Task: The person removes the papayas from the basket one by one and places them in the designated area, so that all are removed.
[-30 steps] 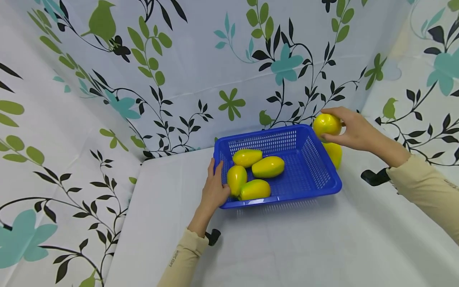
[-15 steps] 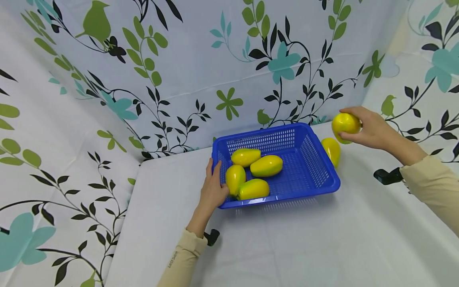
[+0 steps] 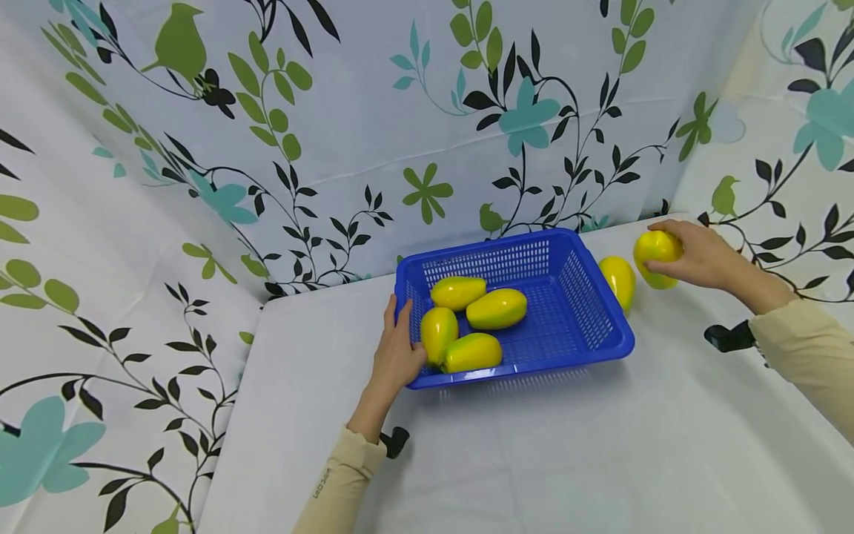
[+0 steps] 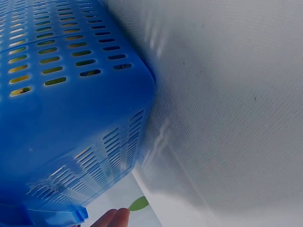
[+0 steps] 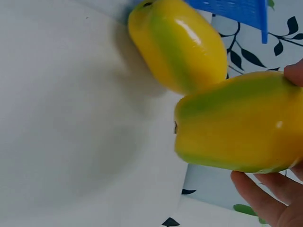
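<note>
- The right hand [image 3: 709, 258] held a yellow-green fruit [image 3: 657, 256], with thumb and fingers spread around its sides.
- That fruit was to the right of the blue basket [image 3: 559, 311], outside it; in the right wrist view it overlapped the loose fruit [image 3: 619, 280], and whether the two touched could not be told.
- The loose fruit lay on the white table [image 3: 300, 386], just beside the basket's right wall.
- The left hand [image 3: 397, 354] gripped the basket at its left side, near the front corner, fingers along the outside and thumb at the rim.
- Four fruits [image 3: 497, 309] lay in the basket's left part, close together.
- Behind the table hung a leaf-patterned cloth [image 3: 360, 126].
- Beige sleeves [image 3: 797, 356] covered both forearms.
</note>
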The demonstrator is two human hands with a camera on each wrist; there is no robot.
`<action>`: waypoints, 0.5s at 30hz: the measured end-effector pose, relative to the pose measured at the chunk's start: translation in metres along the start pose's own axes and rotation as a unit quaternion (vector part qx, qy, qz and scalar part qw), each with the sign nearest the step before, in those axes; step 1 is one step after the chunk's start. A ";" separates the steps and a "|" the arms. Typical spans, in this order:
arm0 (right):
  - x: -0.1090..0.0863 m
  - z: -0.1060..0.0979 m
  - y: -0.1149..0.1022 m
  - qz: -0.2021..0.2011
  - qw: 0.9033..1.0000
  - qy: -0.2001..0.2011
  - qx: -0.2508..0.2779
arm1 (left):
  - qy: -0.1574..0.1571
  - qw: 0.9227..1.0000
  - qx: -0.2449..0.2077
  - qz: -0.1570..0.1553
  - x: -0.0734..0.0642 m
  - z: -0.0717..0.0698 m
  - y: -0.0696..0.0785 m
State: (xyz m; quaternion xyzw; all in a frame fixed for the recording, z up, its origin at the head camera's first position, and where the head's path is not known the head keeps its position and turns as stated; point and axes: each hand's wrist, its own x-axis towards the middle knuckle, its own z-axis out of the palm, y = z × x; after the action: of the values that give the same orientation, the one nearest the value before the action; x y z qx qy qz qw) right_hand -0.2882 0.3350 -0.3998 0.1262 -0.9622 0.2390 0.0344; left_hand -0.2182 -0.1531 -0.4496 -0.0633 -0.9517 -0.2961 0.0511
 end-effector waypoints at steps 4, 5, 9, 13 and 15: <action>0.001 0.006 0.010 0.020 0.999 -0.043 0.001 | 0.000 1.000 0.001 0.000 0.001 0.000 -0.001; 0.001 0.008 0.013 0.024 0.998 -0.053 0.000 | 0.000 1.000 0.002 0.000 0.001 0.000 -0.002; 0.004 0.013 0.021 0.036 0.996 -0.078 -0.003 | 0.001 1.000 0.002 -0.001 0.000 -0.001 -0.002; 0.008 0.017 0.028 0.043 0.995 -0.093 -0.003 | 0.001 1.000 0.002 -0.001 0.000 0.000 -0.001; 0.010 0.018 0.031 0.048 0.994 -0.097 -0.001 | 0.001 1.000 0.001 0.002 0.000 0.000 0.000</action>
State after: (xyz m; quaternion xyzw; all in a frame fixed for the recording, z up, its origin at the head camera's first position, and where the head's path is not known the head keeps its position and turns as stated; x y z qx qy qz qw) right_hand -0.3057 0.3510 -0.4287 0.1029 -0.9661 0.2260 -0.0707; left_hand -0.2180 -0.1537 -0.4495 -0.0646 -0.9518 -0.2951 0.0525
